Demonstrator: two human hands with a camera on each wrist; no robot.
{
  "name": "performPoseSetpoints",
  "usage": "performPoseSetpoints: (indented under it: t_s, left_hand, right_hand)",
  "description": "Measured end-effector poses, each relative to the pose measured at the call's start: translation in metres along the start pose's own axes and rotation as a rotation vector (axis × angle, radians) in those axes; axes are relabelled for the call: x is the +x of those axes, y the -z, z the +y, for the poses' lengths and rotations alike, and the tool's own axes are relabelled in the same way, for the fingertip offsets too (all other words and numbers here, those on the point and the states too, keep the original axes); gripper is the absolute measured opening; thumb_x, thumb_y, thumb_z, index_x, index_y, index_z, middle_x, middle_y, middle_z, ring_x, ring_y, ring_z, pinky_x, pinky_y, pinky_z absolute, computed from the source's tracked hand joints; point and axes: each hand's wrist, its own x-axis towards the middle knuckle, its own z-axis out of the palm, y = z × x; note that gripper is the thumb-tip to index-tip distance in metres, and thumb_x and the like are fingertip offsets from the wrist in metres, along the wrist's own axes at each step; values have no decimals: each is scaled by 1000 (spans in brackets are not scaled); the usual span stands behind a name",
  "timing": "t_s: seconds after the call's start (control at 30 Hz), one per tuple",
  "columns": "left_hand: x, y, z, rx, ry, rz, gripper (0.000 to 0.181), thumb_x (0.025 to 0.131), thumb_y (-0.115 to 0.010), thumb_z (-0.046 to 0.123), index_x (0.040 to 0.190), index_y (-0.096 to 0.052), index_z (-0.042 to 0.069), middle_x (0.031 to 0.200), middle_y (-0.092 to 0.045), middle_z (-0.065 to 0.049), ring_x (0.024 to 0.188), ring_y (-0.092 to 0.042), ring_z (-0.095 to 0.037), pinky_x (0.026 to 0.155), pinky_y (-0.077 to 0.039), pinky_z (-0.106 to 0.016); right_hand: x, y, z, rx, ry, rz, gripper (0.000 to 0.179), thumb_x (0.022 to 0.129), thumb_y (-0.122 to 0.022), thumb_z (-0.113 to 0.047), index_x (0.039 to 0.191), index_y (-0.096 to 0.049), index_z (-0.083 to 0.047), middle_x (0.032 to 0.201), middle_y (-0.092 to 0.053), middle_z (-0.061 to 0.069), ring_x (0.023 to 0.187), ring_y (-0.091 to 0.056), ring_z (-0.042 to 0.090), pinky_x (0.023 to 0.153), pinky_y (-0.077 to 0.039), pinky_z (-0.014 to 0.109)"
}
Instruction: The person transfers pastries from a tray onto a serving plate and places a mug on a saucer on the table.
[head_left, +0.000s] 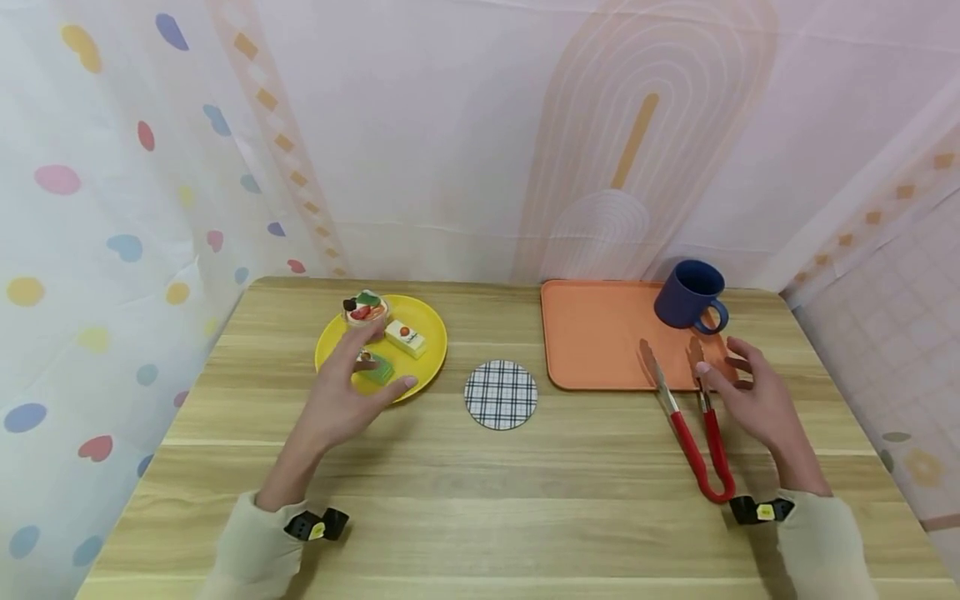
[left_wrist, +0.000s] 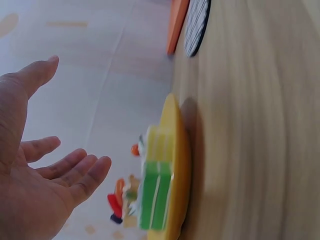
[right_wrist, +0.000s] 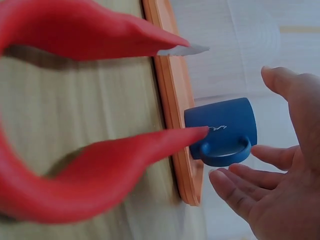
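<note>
My left hand (head_left: 341, 408) hovers over the near edge of a yellow plate (head_left: 431, 337), fingers spread and holding nothing. On that plate are a yellow cake slice (head_left: 406, 339), a green cake slice (left_wrist: 155, 195) and a fruit-topped dessert (head_left: 367, 309), partly covered by my fingers in the head view. At the right, my right hand (head_left: 761, 408) is held loosely spread beside red-handled tongs (head_left: 688, 447), with nothing in its grasp. The tongs lie spread, their tips over an orange tray (head_left: 596, 333). A blue mug (right_wrist: 220, 125) stands on the tray's far right corner, beyond my right fingers.
Between plate and tray lies a round checked coaster (head_left: 501, 395) on the wooden table (head_left: 480, 517). Patterned curtains (head_left: 435, 142) hang behind the table's back edge and along both sides.
</note>
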Motion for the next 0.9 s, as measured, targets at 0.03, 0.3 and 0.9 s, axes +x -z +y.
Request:
performPoseSetpoints:
  t_s: [0.03,0.3,0.9]
  left_hand:
    - [0,-3,1,-7,-1,-8,87,86,-85,30,158,-38,19,153,-48,-11,137,-48,-30,102,-55,-55]
    - [-3,-28,6,-57,-16,-88,87,84,-87,28,157,-39,18,147,-50,-14,136,-48,-35,101,-57,-56]
    - [-7,-75,23,-66,87,-271,96,82,-88,36,160,-34,18,147,-50,-10,131,-55,-29,103,-57,-46]
  right_hand:
    - [2,0,0,6,4,3,87,103,-57,-49,162,-19,1,163,-29,30,139,-41,55,105,-43,71]
    - [16,2,-2,59,-4,16,88,103,-55,-50,164,-12,-2,166,-22,28,144,-33,55,109,-38,73]
    - [39,7,2,130,-58,52,90,102,-53,-54,166,-8,-8,167,-21,25,148,-31,51,115,-33,72]
